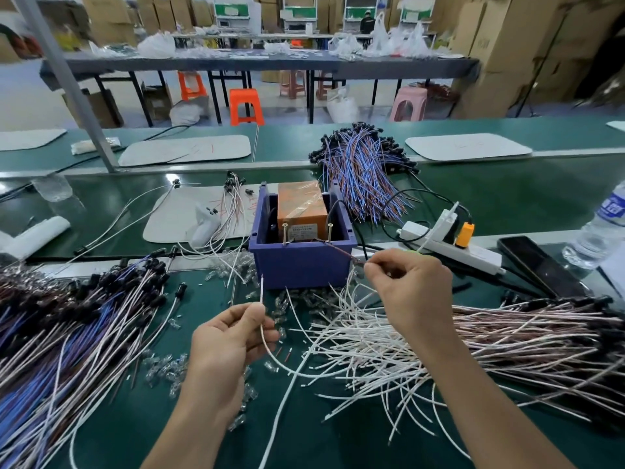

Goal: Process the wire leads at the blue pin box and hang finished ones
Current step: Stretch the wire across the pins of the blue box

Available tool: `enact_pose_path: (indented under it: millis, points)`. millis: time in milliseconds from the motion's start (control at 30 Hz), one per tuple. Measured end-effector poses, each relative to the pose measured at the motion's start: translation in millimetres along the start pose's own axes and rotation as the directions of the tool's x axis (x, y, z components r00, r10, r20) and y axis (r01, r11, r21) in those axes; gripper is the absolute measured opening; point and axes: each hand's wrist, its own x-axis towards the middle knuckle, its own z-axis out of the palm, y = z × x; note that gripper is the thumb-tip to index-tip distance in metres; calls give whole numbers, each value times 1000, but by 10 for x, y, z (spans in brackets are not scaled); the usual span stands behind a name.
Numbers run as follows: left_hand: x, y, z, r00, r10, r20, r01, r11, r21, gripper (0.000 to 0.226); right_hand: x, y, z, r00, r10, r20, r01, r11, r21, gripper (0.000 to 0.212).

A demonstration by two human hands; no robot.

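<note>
The blue pin box (301, 265) stands mid-bench with an orange unit (301, 204) inside and two brass pins (329, 231) at its front wall. My left hand (226, 340) pinches a white wire lead (262, 296) that points up just left of the box; the lead curves down to the bench. At the box's front right corner, my right hand (412, 286) pinches a thin brown wire (341, 252) that runs from the pins. A loose pile of white leads (372, 346) lies under my right forearm.
Bundles of blue and pink leads with black caps lie at the left (67, 333), far right (541, 336) and behind the box (362, 170). Clear plastic caps (165, 367) are scattered around. A power strip (449, 245), phone (537, 265) and water bottle (602, 225) sit right.
</note>
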Motion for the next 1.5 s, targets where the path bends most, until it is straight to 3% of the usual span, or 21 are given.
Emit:
enact_pose_path:
  millis: [300,533,700,833,967,1167,1500]
  points:
    - [31,-16,-23,992,74,-99,-60,989,136,22,132,-95,84,997,-78,0,78,995,-59,11]
    - [43,-56,-122,999,24,-36,-16,974,226,28,152,-152,-48,997,-67,32,69,996,-63,12]
    - [54,-24,-91,997,83,-5,-80,979,190,19,322,-147,-220,992,39,118,-43,999,30,36]
    - [87,29,-37,988,134,-78,-117,974,195,16,417,-129,-284,984,80,161,-79,997,-17,23]
    - [99,54,17,981,158,-111,-127,961,246,4,376,-101,-292,978,89,190,-79,995,-59,23]
    - [120,78,85,963,225,-145,-162,921,354,24,281,-100,-212,970,129,208,-105,987,-120,19]
    - [135,82,96,962,244,-126,-164,877,451,27,258,-4,-170,965,158,210,-133,982,-132,22]
